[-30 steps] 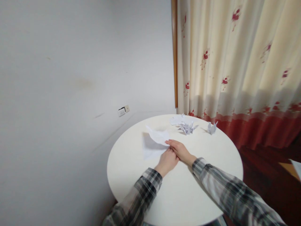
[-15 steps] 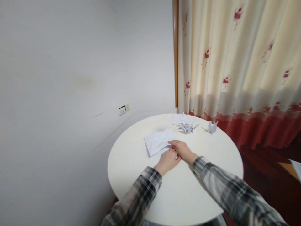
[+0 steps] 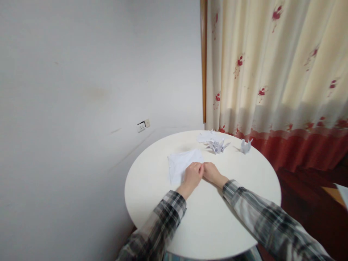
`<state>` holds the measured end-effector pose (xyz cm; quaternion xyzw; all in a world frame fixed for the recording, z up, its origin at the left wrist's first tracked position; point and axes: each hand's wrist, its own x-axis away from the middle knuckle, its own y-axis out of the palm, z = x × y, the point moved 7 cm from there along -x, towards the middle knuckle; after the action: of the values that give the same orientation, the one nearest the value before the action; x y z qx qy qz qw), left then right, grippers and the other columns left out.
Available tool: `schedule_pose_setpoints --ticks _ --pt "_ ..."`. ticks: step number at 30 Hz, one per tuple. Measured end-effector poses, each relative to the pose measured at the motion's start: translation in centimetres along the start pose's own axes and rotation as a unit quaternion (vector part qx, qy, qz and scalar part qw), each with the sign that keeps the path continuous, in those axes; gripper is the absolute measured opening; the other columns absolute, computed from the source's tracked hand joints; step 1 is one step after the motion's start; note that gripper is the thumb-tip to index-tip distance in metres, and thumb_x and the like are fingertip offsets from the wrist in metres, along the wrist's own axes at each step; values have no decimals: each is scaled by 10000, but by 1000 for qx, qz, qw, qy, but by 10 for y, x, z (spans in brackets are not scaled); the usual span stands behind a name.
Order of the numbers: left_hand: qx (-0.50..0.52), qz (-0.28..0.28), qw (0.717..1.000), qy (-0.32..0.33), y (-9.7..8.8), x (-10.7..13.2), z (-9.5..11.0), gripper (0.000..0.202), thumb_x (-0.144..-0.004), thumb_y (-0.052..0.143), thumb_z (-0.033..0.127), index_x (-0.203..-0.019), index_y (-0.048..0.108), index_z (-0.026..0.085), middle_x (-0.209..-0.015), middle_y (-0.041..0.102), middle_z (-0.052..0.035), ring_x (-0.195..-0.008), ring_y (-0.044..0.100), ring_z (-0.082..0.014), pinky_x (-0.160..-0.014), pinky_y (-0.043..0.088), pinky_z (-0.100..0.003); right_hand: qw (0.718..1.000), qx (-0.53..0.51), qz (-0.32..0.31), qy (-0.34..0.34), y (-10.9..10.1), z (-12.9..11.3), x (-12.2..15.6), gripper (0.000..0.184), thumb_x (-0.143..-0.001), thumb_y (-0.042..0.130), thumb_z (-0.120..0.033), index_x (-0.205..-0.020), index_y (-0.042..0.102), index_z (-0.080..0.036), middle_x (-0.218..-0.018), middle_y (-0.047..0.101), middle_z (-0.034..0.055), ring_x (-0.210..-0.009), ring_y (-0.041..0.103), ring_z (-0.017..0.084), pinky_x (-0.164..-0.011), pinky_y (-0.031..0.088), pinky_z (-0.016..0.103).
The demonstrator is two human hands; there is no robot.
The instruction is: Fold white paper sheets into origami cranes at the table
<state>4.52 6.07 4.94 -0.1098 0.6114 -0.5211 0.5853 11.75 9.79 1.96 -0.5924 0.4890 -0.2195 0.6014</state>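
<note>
White paper under two hands on a round table, seen from above. The sheet of paper [image 3: 178, 166] lies near the centre of the frame, on the table [image 3: 214, 221], its lower-right part covered by the left hand [image 3: 194, 172]. The right hand [image 3: 212, 172] meets the left at the sheet's right-hand edge, the two appearing to touch. The fingers of both hands are curled inward and largely concealed; whether they grip the paper cannot be told. Plaid sleeves enter from the lower edge and lower right of the frame. Above and right of the hands stands a cluster of folded paper [image 3: 217, 146], with pointed tips; behind it lies flat white paper [image 3: 204, 137]. Farther right, near the table's rim, a single folded paper piece [image 3: 246, 146] stands apart. Upper right: a cream curtain [image 3: 274, 69] with red flowers and a red lower band. Left of centre: a wall socket [image 3: 141, 127].
</note>
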Motion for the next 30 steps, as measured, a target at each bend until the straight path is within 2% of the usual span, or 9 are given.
schedule_pose_setpoints --ticks 2,4,7,9,11,20,27,30 --pt "4 -58 996 -68 13 0 -20 317 -887 281 212 -813 586 175 -837 636 -55 -831 577 -147 -783 438 -278 1000 0 10 0 -4 -1 1 270 -838 398 -229 -855 655 -150 -814 683 86 -747 609 162 -651 354 228" --pt "2 -96 990 -107 25 3 -38 297 -868 294 166 -1002 558 151 -1031 620 -78 -990 553 -147 -878 413 -284 1000 -5 11 0 -6 -2 3 281 -845 384 -231 -924 647 -174 -837 686 70 -767 612 155 -664 359 224" --pt "-43 -170 979 -105 41 8 -54 413 -848 327 175 -1232 429 62 -1324 449 -144 -1242 387 -175 -1028 293 -297 1000 -5 -3 1 -8 -4 7 279 -841 395 -235 -953 647 -193 -866 688 63 -797 614 151 -687 368 221" --pt "-76 -212 969 -98 48 10 -59 467 -854 301 198 -1290 371 45 -1400 346 -149 -1304 297 -190 -1061 244 -318 1000 -3 -9 4 -8 -4 8 281 -842 396 -239 -950 651 -194 -873 688 66 -810 616 152 -699 372 221" --pt "-104 -231 963 -97 49 10 -62 488 -861 274 215 -1314 345 49 -1420 306 -144 -1322 257 -194 -1067 235 -334 1000 -1 -12 6 -8 -5 9 284 -842 393 -240 -950 652 -193 -881 688 69 -819 617 153 -707 375 221" --pt "-155 -216 953 -146 44 9 -87 540 -895 232 345 -1318 337 26 -1415 297 -173 -1322 248 -238 -1058 245 -357 1000 -3 -14 3 -9 -4 13 278 -841 397 -235 -949 650 -194 -881 688 70 -826 619 154 -709 382 219" --pt "-164 -208 950 -166 41 9 -101 514 -902 217 338 -1306 361 53 -1414 308 -163 -1318 263 -231 -1050 256 -355 1000 5 -9 5 -11 -5 15 279 -834 397 -236 -940 654 -201 -862 687 71 -808 621 162 -696 383 229" --pt "-172 -204 951 -155 37 7 -99 494 -900 233 317 -1282 386 43 -1388 352 -176 -1303 298 -221 -1044 264 -340 1000 14 -12 15 -14 -8 14 273 -829 406 -231 -932 655 -188 -852 688 82 -806 624 167 -696 385 232"
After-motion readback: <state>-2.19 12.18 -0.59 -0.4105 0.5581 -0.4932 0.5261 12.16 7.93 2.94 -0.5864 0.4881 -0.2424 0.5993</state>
